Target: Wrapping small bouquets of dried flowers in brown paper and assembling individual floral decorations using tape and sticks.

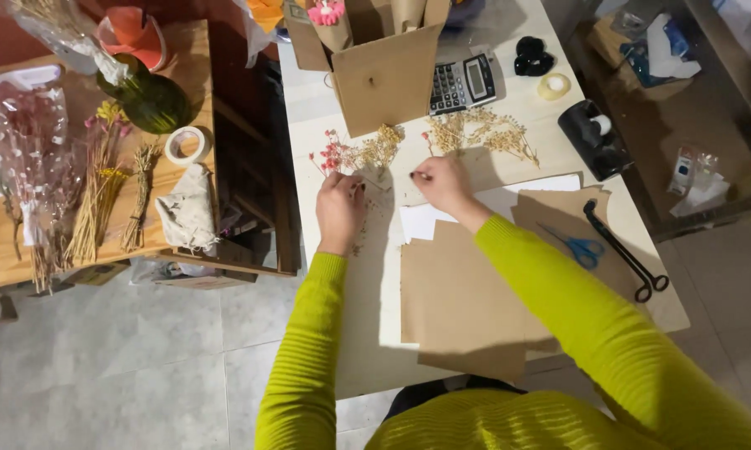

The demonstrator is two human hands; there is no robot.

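Note:
My left hand (pixel 340 208) rests on the white table (pixel 367 333) with its fingers pinched on the stems of a small bunch of pink and beige dried flowers (pixel 355 154). To its right, my right hand (pixel 442 183) is pinched on a thin stem just below a loose spread of beige dried flowers (pixel 484 133). Both arms wear yellow-green knitted sleeves. Brown paper sheets (pixel 463 308) and white paper (pixel 421 221) lie under my right forearm.
A brown cardboard box (pixel 384 75), a calculator (pixel 463 83), tape rolls (pixel 553 86), a black tape dispenser (pixel 592 137), blue-handled scissors (pixel 577 247) and black scissors (pixel 625 250) lie on the table. A wooden side table (pixel 184 92) at left holds dried stems, a green vase and wrapped flowers.

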